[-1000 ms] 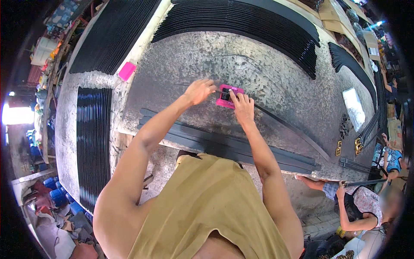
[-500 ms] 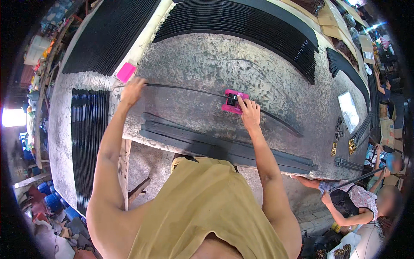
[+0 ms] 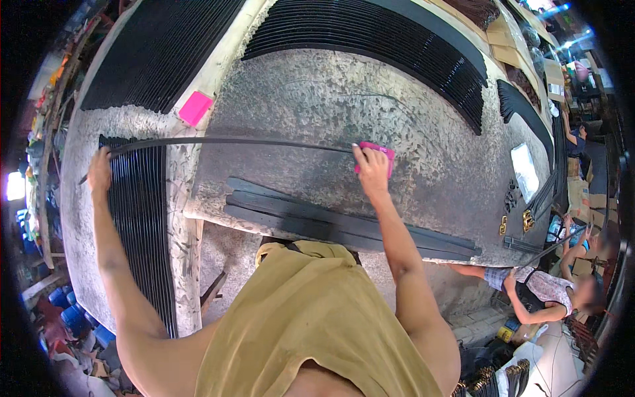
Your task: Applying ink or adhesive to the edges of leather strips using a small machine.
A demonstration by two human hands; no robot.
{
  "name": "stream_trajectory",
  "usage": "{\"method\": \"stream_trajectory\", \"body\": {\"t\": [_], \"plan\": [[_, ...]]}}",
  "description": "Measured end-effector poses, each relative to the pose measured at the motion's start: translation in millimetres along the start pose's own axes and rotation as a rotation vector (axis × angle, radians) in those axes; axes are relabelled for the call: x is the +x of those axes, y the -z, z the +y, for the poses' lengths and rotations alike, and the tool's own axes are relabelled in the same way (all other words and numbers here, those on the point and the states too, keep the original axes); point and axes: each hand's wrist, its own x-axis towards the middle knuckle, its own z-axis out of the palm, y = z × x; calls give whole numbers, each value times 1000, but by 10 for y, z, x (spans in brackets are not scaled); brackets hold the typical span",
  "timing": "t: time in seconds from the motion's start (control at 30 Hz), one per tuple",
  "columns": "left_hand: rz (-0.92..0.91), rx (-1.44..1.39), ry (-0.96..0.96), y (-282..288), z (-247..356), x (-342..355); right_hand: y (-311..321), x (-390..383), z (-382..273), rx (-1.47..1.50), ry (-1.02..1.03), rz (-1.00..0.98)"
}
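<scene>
A long thin black strap [image 3: 251,141] runs across the worktable, arching slightly, between my two hands. At the far left, my left hand [image 3: 100,173] is closed around the strap, with a short tail sticking out beyond it. My right hand [image 3: 372,169] is closed over a pink block-shaped tool [image 3: 385,149] on the tabletop. The strap's right end meets this tool under my fingers, which hide the tool's middle. Nearer to me lies a stack of wider dark strips [image 3: 350,228] along the table's front edge.
Rows of black straps [image 3: 370,33] line the far side, with more at the upper left [image 3: 159,53] and left [image 3: 139,225]. A pink pad [image 3: 195,108] lies left of centre. Gold buckles [image 3: 528,220] and a clear packet [image 3: 524,171] sit right. A person [image 3: 542,291] works at lower right.
My left hand has moved far to the left, drawing the strap with it. The strap's tail no longer extends right of the pink tool. My right hand stays at the tool, which sits slightly farther right.
</scene>
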Motion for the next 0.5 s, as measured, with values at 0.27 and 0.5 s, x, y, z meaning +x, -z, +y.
{"method": "stream_trajectory", "body": {"t": [0.27,0.5], "plan": [[65,401,24,851,-1087,-234,0,330,-423,192,77,-17],[-132,-141,-142,1189,1551,-622,2537,182,1126,76,-431,-187]]}}
